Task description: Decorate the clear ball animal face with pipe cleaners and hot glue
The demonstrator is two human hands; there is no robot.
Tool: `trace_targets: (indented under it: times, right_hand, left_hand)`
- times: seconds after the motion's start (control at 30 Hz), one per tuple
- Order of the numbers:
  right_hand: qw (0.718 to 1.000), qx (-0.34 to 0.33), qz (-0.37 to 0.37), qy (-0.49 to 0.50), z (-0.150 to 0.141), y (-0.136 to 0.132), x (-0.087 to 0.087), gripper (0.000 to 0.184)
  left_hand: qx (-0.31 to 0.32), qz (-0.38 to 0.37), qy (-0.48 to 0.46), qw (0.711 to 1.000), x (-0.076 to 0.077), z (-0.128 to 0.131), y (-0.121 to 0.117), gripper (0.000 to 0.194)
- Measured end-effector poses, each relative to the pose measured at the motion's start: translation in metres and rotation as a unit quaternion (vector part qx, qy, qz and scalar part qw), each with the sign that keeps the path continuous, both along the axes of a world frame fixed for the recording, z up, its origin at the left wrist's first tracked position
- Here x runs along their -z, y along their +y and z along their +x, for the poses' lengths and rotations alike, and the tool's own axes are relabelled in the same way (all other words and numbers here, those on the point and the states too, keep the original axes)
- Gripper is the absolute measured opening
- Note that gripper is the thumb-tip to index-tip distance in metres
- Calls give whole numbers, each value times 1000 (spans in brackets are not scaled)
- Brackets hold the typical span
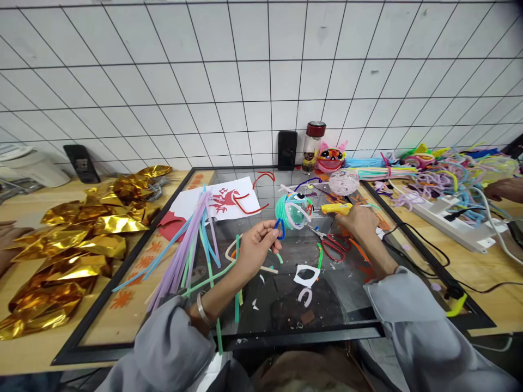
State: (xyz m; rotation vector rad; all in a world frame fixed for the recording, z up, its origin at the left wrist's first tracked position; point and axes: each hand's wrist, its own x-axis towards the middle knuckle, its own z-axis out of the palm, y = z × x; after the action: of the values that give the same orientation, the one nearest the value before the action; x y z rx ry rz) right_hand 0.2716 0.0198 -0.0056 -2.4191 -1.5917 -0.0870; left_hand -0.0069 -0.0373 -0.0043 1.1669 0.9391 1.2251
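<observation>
Between the fingertips and thumb of my left hand (259,245) is a blue pipe cleaner (279,228) bent into a small loop. My right hand (359,220) is wrapped round a yellow hot glue gun (335,208), its nozzle pointing left. Just beyond my left hand sits a round ball (295,210) wound with green pipe cleaners on its left side, with a pale pink strip and an eye-like piece on it. The nozzle is close to the ball's right side; whether they touch I cannot tell. Red-handled scissors (335,246) lie below the glue gun.
Lilac, blue and green pipe cleaners (186,245) lie left of my hand, over white paper (188,198). Gold foil (81,234) covers the left side. A jar (312,147) and phone (287,151) stand at the wall. A power strip (453,223) and other people's hands are at the sides.
</observation>
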Motion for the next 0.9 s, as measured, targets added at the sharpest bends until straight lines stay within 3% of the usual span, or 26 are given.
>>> trace_targets:
  times: [0.13, 0.2, 0.27, 0.33, 0.4, 0.5, 0.6, 0.77, 0.9]
  right_hand:
    - [996, 46, 66, 25, 2, -1, -12, 46]
    - [986, 50, 134, 81, 1, -1, -18, 44]
    - [951, 30, 234, 198, -3, -2, -22, 39]
    - [891, -28, 321, 320, -12, -7, -25, 34]
    - [860, -104, 353, 353, -25, -15, -28, 30]
    - [887, -148, 361, 248, -46, -33, -32, 28]
    - [890, -195, 384, 150, -61, -46, -35, 34]
    - [880, -228, 403, 105, -68, -52, -35, 32]
    - [884, -227, 405, 62, -67, -53, -33, 32]
  left_hand:
    - [15, -23, 19, 999, -1, -1, 0, 37]
    - [16, -30, 5, 999, -1, -1, 0, 41]
    - [16, -34, -14, 999, -1, -1, 0, 46]
    - [15, -35, -22, 999, -1, 0, 1, 50]
    - [12, -29, -16, 999, 1, 0, 2, 51]
    - [5, -5, 7, 1000, 5, -2, 4, 50]
    - [-14, 32, 38, 999, 6, -4, 5, 43]
    - [-60, 85, 84, 991, 1, -5, 2, 25]
    - [-67, 108, 83, 988, -3, -4, -1, 22]
